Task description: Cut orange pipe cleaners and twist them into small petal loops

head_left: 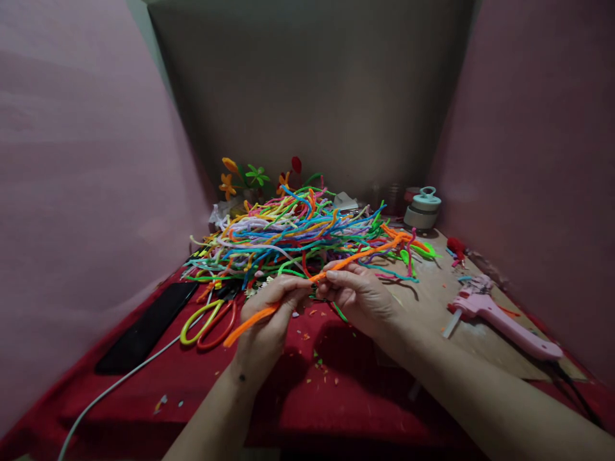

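Observation:
An orange pipe cleaner (358, 257) runs through both of my hands, slanting up to the right. My left hand (271, 310) is closed on it, and its lower end sticks out at the left past the knuckles. Close beside it, my right hand (358, 298) pinches the same pipe cleaner between thumb and fingers. The far end rises to the right, where more orange pieces show in front of the heap. Just behind my hands lies a big tangled pile of many-coloured pipe cleaners (288, 234).
Scissors (209, 320) with yellow and red handles and a black phone (147, 326) lie left, beside a white cable (129, 374). A pink glue gun (504, 323) rests on a board (427, 307) at right. Behind stand pipe-cleaner flowers (258, 174) and a lidded jar (423, 210).

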A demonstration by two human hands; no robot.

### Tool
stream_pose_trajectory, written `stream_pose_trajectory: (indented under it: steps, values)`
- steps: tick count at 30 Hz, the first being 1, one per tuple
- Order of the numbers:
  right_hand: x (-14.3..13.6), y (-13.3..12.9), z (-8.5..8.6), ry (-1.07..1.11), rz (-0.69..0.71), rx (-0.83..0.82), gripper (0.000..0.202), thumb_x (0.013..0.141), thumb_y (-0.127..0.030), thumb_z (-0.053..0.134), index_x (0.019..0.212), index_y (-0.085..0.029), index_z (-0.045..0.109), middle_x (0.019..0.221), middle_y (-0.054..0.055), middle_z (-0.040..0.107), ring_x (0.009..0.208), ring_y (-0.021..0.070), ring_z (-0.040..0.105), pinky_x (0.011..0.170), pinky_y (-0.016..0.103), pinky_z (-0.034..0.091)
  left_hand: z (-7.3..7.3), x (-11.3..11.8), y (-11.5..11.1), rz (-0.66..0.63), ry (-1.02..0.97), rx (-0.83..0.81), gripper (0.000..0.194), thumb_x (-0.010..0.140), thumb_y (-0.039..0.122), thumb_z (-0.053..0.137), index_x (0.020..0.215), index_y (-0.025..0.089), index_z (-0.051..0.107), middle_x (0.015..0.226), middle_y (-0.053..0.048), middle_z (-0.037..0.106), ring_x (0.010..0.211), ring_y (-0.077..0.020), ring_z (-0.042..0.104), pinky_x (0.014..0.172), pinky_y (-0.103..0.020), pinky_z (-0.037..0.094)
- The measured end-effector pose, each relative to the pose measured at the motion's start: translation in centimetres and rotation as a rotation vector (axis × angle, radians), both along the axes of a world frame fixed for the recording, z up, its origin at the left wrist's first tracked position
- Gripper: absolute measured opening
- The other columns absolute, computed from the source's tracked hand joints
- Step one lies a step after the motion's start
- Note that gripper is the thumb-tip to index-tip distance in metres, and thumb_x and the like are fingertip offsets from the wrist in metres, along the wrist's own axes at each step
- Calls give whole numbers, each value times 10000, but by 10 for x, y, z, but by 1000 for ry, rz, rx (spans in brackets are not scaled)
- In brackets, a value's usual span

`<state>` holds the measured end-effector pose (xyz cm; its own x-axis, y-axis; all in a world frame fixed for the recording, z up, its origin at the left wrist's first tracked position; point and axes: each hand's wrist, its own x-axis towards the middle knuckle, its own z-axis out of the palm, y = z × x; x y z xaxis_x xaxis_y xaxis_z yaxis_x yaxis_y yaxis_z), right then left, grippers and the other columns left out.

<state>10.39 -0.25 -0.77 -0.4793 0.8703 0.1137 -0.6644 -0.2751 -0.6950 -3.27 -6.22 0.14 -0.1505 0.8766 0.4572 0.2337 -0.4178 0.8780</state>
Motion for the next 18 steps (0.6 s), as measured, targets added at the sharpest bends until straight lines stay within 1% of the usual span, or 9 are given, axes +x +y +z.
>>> stream_pose_trajectory:
  steps: [2, 5, 8, 11, 13, 14, 16, 18]
  values:
    - [0, -2, 2, 6, 15, -22, 84, 610, -127, 672, 678, -140, 625, 577, 3, 611, 537, 114, 563, 566, 243, 438, -1, 1, -1, -11, -131, 19, 91, 772, 188, 577, 822, 176, 653, 691, -15, 636, 578, -120, 572, 570, -237, 459]
    - [0, -6, 5, 27, 14, -22, 80, 599, -112, 668, 649, -144, 615, 544, -12, 590, 528, 113, 558, 567, 244, 438, -3, 1, 1, -134, -391, -42, 67, 763, 175, 581, 817, 159, 615, 668, -15, 642, 559, -123, 593, 537, -231, 474]
    - [-1, -9, 8, 35, 19, -1, 89, 590, -104, 668, 644, -152, 616, 549, -20, 589, 526, 109, 557, 564, 241, 440, -3, -2, 8, -260, -694, -250, 76, 769, 136, 544, 832, 145, 588, 603, -14, 627, 475, -100, 572, 443, -182, 450]
    - [-1, -11, 8, 29, 24, 28, 83, 589, -104, 666, 639, -152, 620, 559, -18, 592, 527, 108, 560, 562, 241, 443, -3, -8, 16, -307, -984, -498, 146, 823, 104, 434, 857, 99, 575, 533, -14, 584, 380, -49, 495, 374, -123, 401]
    - [-1, -12, 7, 19, 20, 47, 77, 591, -107, 668, 636, -151, 623, 562, -16, 590, 533, 108, 564, 569, 243, 445, -1, -11, 20, -274, -1094, -589, 204, 857, 109, 365, 864, 74, 566, 508, -11, 559, 345, -33, 450, 353, -112, 382]
    - [-1, -11, 6, 15, 15, 56, 77, 590, -108, 670, 636, -151, 625, 564, -16, 591, 533, 110, 566, 573, 246, 447, 0, -13, 22, -239, -1111, -610, 219, 866, 115, 347, 858, 73, 561, 503, -9, 552, 338, -33, 440, 344, -115, 375]
    - [0, -10, 6, 11, 3, 77, 77, 589, -110, 671, 635, -153, 627, 573, -15, 594, 530, 112, 569, 577, 256, 452, 1, -19, 23, -148, -1081, -615, 211, 866, 119, 346, 829, 87, 551, 506, -3, 541, 344, -44, 444, 329, -127, 356]
    - [1, -7, 5, 8, -13, 94, 69, 596, -112, 667, 634, -155, 628, 589, -13, 600, 528, 113, 571, 577, 261, 458, 2, -29, 21, -70, -990, -589, 178, 849, 117, 369, 818, 104, 543, 527, 2, 532, 370, -60, 462, 319, -137, 327]
